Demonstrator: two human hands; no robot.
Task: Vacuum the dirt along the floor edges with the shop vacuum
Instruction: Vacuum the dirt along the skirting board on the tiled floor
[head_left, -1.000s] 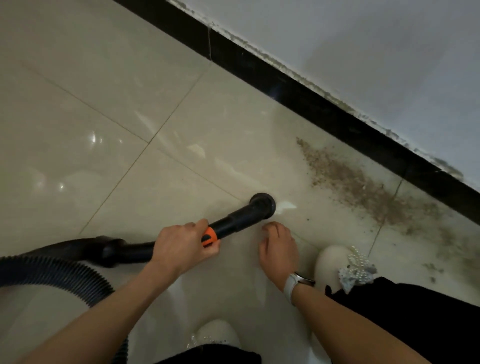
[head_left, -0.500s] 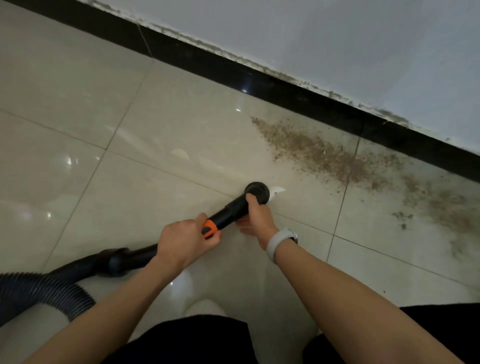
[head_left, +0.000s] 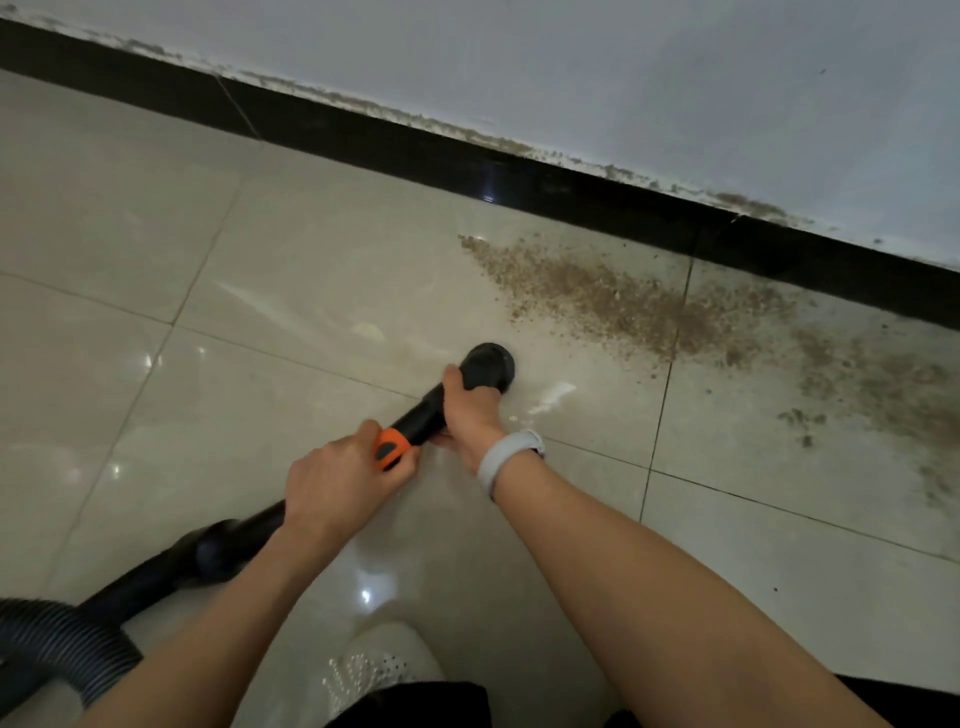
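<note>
Head view: both hands clamped on the black vacuum wand, centre of frame. Left hand is wrapped round the wand just behind the orange collar, thumb on top of the collar. Right hand grips the wand further forward, right behind the round nozzle end; a pale wristband sits on that wrist.

Nozzle end sits low over the beige floor tile, just above centre of frame; cannot tell if it touches. The wand runs diagonally from there down to the lower left, where it joins the ribbed grey hose in the bottom left corner.

Dirt: a brown granular patch right of centre, spreading toward the right edge and lying on the floor close below the black baseboard. Nozzle is near the left end of the patch, not in it. Thinner dark specks lower right.

Baseboard crosses diagonally from upper left to right edge, with the white wall above it. A white perforated shoe is at bottom centre, dark clothing below it.
</note>
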